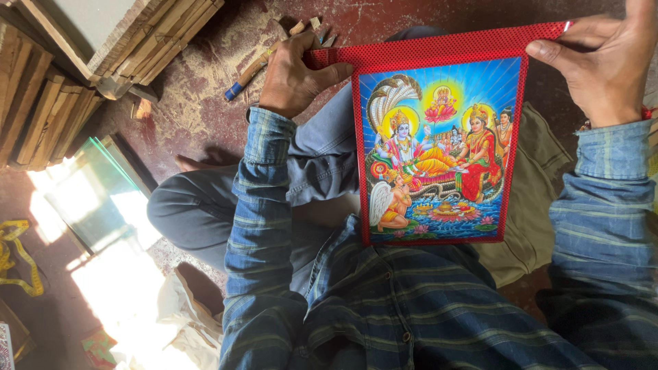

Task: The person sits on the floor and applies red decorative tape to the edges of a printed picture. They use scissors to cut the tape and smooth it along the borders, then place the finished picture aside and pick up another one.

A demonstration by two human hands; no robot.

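A religious picture print (439,147) with a red dotted border is held across the lap by both hands, its printed side turned up toward the camera. No frame, glass or backing is seen fitted to it, so the print is judged to be bare and only at the handling stage; whatever mounting belongs to it appears not yet done. Panes of glass (103,195) lie on the floor below and to the outer side of the left hand, and stacked wooden frames (147,38) rest beyond that hand, both untouched.

The left hand (295,75) is clamped on the upper left corner of the print, the thumb laid over the red border and the fingers curled behind it. The right hand (603,65) is closed on the upper right corner, the thumb pressed along the top edge and the fingers tucked under the sheet. The two hands are set well apart, at opposite ends of the top border, so that the sheet is kept stretched flat between them. Both forearms, in blue striped sleeves, are extended forward from the body, with the wrists bent slightly inward.

A small tool with a blue-tipped handle (245,75) lies on the worn red floor (205,103) just beside the left hand, on its outer side. A pale cloth bag (185,322) is seen near the left elbow.
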